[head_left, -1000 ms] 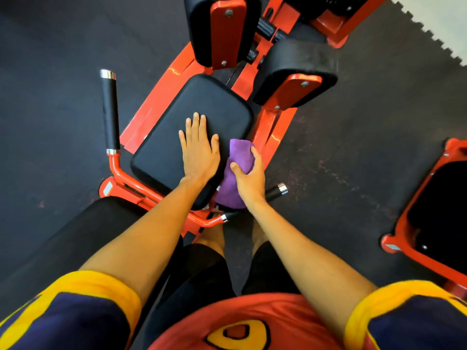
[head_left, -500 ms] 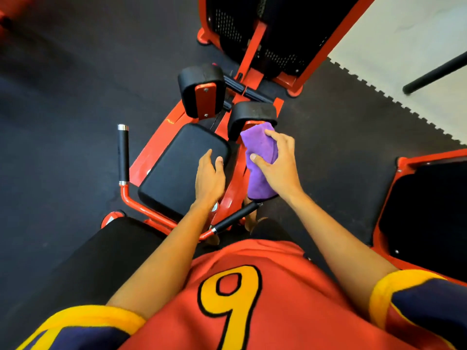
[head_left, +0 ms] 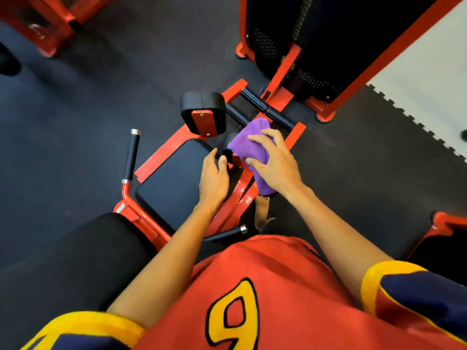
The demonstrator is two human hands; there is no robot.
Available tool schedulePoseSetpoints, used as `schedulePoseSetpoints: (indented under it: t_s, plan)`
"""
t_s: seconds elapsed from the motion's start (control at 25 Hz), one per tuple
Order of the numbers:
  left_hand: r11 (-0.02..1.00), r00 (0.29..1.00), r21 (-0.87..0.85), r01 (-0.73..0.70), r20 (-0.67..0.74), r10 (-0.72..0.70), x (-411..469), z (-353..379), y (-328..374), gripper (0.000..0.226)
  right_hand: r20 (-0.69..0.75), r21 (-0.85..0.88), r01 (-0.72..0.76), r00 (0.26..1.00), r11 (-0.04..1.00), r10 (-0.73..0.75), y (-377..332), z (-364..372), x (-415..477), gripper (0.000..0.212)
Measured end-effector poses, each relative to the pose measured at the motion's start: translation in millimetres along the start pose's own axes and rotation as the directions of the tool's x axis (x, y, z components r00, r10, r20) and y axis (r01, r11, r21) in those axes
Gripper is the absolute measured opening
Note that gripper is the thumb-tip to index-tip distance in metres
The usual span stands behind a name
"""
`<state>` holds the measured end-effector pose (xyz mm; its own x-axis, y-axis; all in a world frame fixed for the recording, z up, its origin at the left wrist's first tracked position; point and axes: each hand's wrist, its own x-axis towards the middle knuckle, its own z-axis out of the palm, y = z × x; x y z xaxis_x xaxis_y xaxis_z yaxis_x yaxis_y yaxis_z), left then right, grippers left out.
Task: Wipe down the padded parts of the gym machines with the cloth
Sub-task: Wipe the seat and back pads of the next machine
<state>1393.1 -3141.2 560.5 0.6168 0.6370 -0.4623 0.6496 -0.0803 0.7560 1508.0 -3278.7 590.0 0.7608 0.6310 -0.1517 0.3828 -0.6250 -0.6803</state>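
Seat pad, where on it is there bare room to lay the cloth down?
The seat pad is bare across its left and middle, between the black handle and the left hand. Its right edge is crowded: that hand rests there, and the right hand holds the purple cloth just beyond.

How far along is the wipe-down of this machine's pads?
Likely done: the seat pad, where the purple cloth was a second ago. In hand: the right hand holds it over the nearer leg pad; the left hand rests on the seat's edge. Left: the other leg pad and the large black pad at lower left.
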Motion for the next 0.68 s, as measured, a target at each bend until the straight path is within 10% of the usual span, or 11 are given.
schedulePoseSetpoints:
  t_s: [0.24, 0.68]
  plan:
    - [0.985, 0.974, -0.111, 0.136, -0.167, -0.153, 3.8, 41.5, 41.4, 0.034, 0.304, -0.333, 0.254, 0.941, 0.908, -0.152, -3.3, 26.5, 87.3, 0.041]
    - [0.979, 0.958, -0.127, 0.160, -0.219, -0.185, -4.0, 60.1, 44.8, 0.054, 0.362, -0.066, 0.343, 0.883, 0.937, -0.298, 97.8, -12.9, 37.3, 0.059]
